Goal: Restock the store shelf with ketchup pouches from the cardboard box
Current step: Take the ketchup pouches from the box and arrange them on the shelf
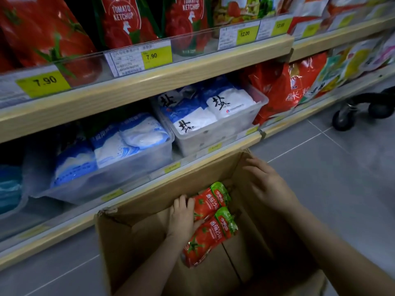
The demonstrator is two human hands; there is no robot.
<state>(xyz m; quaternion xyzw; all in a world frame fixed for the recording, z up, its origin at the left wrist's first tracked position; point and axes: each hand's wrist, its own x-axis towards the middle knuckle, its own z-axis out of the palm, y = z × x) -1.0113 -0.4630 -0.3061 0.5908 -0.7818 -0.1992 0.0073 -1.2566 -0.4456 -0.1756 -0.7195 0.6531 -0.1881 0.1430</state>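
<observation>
An open cardboard box stands on the floor in front of the shelves. Two red ketchup pouches with green tops lie inside it: a far pouch and a near pouch. My left hand reaches into the box and its fingers curl around the left edge of the far pouch. My right hand rests flat on the box's right wall near the far corner, fingers spread, holding nothing. Large tomato ketchup pouches stand on the upper shelf behind a clear rail.
Clear bins of white and blue salt bags fill the shelf below. Red and coloured bags sit to the right. A wheeled cart base stands on the grey tiled floor at far right. Yellow price tags line the shelf edges.
</observation>
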